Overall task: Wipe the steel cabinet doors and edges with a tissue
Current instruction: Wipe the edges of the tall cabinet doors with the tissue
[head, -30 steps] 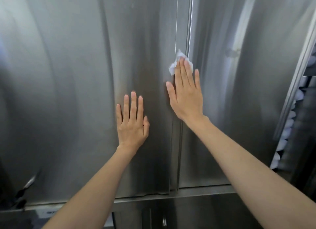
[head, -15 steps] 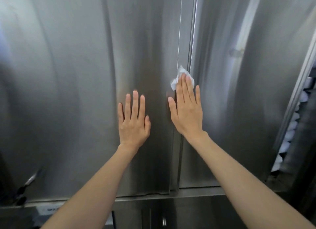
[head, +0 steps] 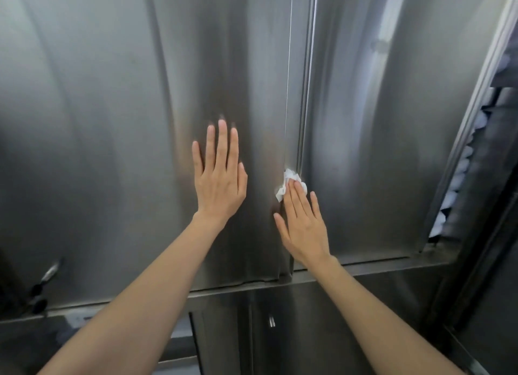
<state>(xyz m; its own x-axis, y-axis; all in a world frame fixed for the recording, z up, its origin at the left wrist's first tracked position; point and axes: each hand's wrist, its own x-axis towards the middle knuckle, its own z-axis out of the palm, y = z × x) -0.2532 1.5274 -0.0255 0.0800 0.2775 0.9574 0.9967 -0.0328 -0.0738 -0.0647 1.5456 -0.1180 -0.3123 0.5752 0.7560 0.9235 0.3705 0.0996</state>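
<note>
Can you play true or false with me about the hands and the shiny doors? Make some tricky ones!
1. The right hand presses a white tissue on the seam between the two steel doors. True.
2. The left hand holds a spray bottle. False: it lies flat on the left door, fingers straight, holding nothing.
3. The tissue is under the right hand's fingertips. True.
4. Both doors stand wide open. False: the left door and the right door are shut, meeting at the seam.
5. The tissue is at the very top of the doors. False: it sits low on the seam, not far above the doors' bottom edge.
</note>
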